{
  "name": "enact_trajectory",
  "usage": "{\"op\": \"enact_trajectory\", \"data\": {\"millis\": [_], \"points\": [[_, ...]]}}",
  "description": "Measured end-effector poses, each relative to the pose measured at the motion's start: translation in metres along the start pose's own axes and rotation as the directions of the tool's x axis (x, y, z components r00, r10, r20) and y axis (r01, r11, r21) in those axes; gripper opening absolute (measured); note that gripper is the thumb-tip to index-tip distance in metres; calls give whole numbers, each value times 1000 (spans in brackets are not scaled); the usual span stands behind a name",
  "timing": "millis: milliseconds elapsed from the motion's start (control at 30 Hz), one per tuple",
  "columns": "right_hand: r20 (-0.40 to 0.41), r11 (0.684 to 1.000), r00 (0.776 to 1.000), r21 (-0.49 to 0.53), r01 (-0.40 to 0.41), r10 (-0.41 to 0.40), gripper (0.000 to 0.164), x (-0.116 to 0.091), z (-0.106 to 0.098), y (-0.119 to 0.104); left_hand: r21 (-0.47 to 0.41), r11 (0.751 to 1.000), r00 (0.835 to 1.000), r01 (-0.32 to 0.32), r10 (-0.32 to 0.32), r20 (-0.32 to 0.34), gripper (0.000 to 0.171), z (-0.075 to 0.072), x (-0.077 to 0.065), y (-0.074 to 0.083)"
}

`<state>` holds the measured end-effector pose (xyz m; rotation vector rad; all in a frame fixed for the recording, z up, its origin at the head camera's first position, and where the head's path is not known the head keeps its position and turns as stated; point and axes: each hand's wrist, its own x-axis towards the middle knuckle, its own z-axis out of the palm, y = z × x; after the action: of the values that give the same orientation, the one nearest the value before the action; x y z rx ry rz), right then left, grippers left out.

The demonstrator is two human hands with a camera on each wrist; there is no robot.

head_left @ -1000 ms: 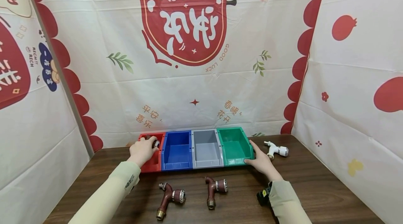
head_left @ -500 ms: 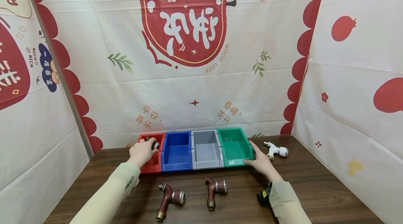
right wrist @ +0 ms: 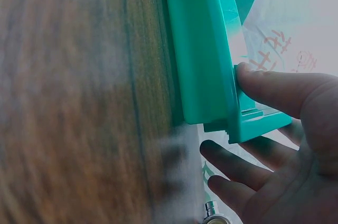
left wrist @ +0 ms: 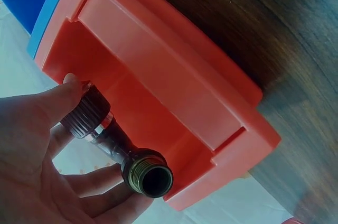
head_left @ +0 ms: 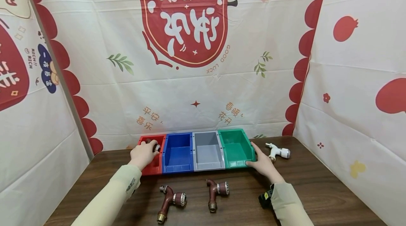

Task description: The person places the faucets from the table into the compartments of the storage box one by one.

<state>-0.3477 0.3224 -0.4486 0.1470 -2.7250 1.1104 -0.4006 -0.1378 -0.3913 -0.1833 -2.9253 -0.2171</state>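
My left hand (head_left: 142, 153) is over the red bin (head_left: 153, 165) and grips a dark brown tap (left wrist: 119, 142). In the left wrist view the thumb lies on the tap's ribbed knob (left wrist: 90, 110), and its threaded open end points towards the camera. Fingers curl behind it. At the other end of the row, my right hand (head_left: 264, 162) holds the green bin (head_left: 238, 150) by its front right corner. Its thumb (right wrist: 269, 84) presses the front rim, while the other fingers lie along the outer side, partly hidden behind the bin in the right wrist view.
Between them stand a blue bin (head_left: 178, 146) and a grey bin (head_left: 207, 148), joined side by side. Two brown taps, one at left (head_left: 168, 201) and one at centre (head_left: 214, 194), lie in front. A white tap (head_left: 278, 151) lies right of the green bin on the wooden table (head_left: 241, 205).
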Motion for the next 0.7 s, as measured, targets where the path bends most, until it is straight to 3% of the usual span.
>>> {"op": "enact_trajectory", "data": {"millis": [700], "points": [[-3,1000,1000,10,-4,4,87,3,2,6,11,1000,1000,-3,3,-7,47,8,1,-1]]}}
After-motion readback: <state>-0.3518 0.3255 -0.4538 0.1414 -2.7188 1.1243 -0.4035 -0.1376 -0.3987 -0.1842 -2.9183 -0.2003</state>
